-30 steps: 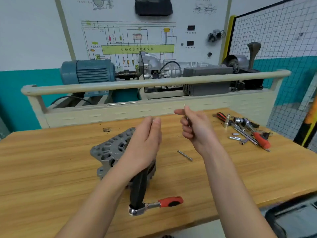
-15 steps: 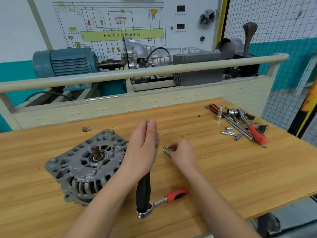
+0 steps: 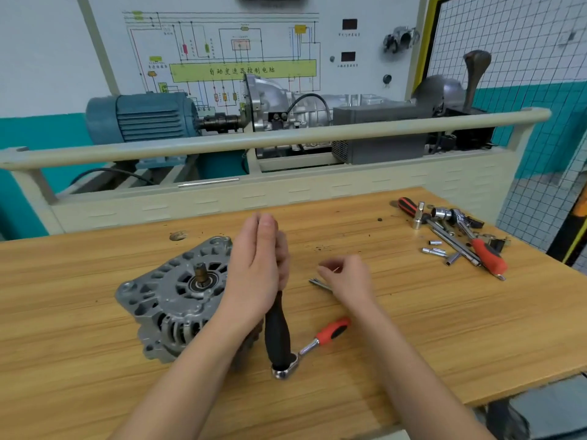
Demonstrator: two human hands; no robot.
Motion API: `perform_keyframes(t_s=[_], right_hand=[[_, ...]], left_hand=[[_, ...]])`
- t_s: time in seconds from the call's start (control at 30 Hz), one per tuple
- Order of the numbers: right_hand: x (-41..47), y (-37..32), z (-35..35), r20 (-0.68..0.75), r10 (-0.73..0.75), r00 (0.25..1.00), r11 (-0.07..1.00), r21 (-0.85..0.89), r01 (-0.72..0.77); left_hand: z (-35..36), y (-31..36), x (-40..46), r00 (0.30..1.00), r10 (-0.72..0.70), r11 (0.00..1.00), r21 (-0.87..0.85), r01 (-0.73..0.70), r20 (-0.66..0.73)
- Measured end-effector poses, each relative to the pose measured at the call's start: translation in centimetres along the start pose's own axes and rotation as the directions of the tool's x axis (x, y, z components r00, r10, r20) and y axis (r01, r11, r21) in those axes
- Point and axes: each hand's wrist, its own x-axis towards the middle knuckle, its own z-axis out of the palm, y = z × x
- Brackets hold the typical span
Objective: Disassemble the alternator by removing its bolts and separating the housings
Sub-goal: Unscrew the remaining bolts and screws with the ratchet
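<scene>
The grey alternator (image 3: 171,308) lies flat on the wooden table (image 3: 444,328), left of centre, with its shaft (image 3: 200,274) pointing up. My left hand (image 3: 257,274) is raised just to its right, fingers straight, holding the top of a black tool handle (image 3: 278,328). The handle's lower end sits in the head of a red-handled ratchet (image 3: 332,332). My right hand (image 3: 347,279) rests low on the table over two long thin bolts (image 3: 319,284). The bolt ends poke out to its left, and the hand hides whether its fingers still pinch one.
A pile of tools (image 3: 463,239) with ratchets, extensions and loose sockets lies at the table's far right. A beige rail (image 3: 286,138) and a training rig with a blue motor (image 3: 143,117) stand behind the table. The front edge runs close below the ratchet.
My right hand has come down from chest height with a bolt to the table, beside the bolt that lay there. The view has tilted down. My left hand keeps its hold.
</scene>
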Motion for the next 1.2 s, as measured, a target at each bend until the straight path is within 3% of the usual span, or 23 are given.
perform_keyframes(t_s=[0.1,0.17,0.23,0.3,0.37,0.43,0.57,0.6,0.67,0.7,0.73,0.8,0.87,0.93,1.03,1.13,1.2], right_hand=[[-1.7,-2.4,-2.5,0.103,-0.048,0.994,0.954,0.299,0.015],[-3.2,-4.0,-4.3,0.045,-0.097,0.994,0.870,0.489,0.062],[-4.5,-5.5,-5.9,0.023,-0.093,0.995,0.697,0.716,0.049],[-5.7,-7.0,-6.6,0.197,-0.260,0.945,0.390,0.917,-0.084],[-6.9,-8.5,-6.2,0.295,-0.500,0.814,0.144,0.955,-0.258],[-8.0,-10.1,-5.3,0.277,-0.642,0.714,-0.019,0.926,-0.376],[-10.1,-12.4,-4.0,0.216,-0.712,0.668,-0.198,0.851,-0.486],[-10.5,-12.9,-3.7,0.198,-0.733,0.650,-0.201,0.851,-0.486],[-11.2,-13.7,-2.7,0.158,-0.757,0.634,-0.126,0.917,-0.378],[-11.6,-14.3,-2.4,0.124,-0.757,0.641,-0.080,0.957,-0.279],[-11.7,-15.0,-2.1,0.088,-0.757,0.648,-0.038,0.983,-0.178],[-12.0,-16.7,-1.8,0.016,-0.752,0.659,0.041,0.999,0.023],[-12.1,-18.2,-1.6,-0.029,-0.740,0.672,0.159,0.963,0.216],[-12.1,-18.9,-1.2,-0.020,-0.749,0.662,0.261,0.910,0.322],[-11.7,-19.6,-1.0,-0.007,-0.735,0.678,0.261,0.920,0.293],[-10.7,-20.9,-1.0,-0.055,-0.688,0.723,0.256,0.914,0.314],[-10.0,-22.0,-1.0,-0.085,-0.659,0.747,0.247,0.914,0.323]], left_hand=[[-1.5,1.5,0.7,0.995,-0.030,0.982,-0.187,0.011,-0.098],[-3.1,2.9,1.5,0.985,-0.074,0.946,-0.324,0.019,-0.158],[-4.9,4.5,2.3,0.972,-0.098,0.893,-0.449,-0.009,-0.214],[-6.7,5.9,2.6,0.950,-0.136,0.813,-0.580,-0.054,-0.279],[-8.3,6.9,2.6,0.923,-0.227,0.652,-0.752,-0.093,-0.311],[-9.7,7.6,2.3,0.906,-0.306,0.431,-0.891,-0.143,-0.294],[-11.8,8.4,2.0,0.892,-0.351,0.126,-0.959,-0.255,-0.284],[-12.0,8.3,1.9,0.890,-0.359,0.095,-0.959,-0.265,-0.282],[-11.9,8.3,1.5,0.866,-0.392,0.211,-0.946,-0.244,-0.311],[-11.6,7.9,1.5,0.820,-0.453,0.292,-0.928,-0.233,-0.349],[-11.2,7.4,1.6,0.769,-0.537,0.300,-0.930,-0.212,-0.348],[-10.3,6.7,1.6,0.667,-0.701,0.185,-0.968,-0.171,-0.252],[-9.6,6.3,1.8,0.602,-0.778,0.087,-0.979,-0.183,-0.181],[-8.8,5.9,1.7,0.599,-0.795,0.012,-0.990,-0.142,-0.096],[-8.1,5.2,1.3,0.624,-0.779,-0.015,-0.997,0.076,0.059],[-8.2,4.3,0.6,0.589,-0.785,0.090,-0.904,0.418,0.194],[-8.9,4.1,0.1,0.607,-0.754,0.198,-0.795,0.574,0.250]])
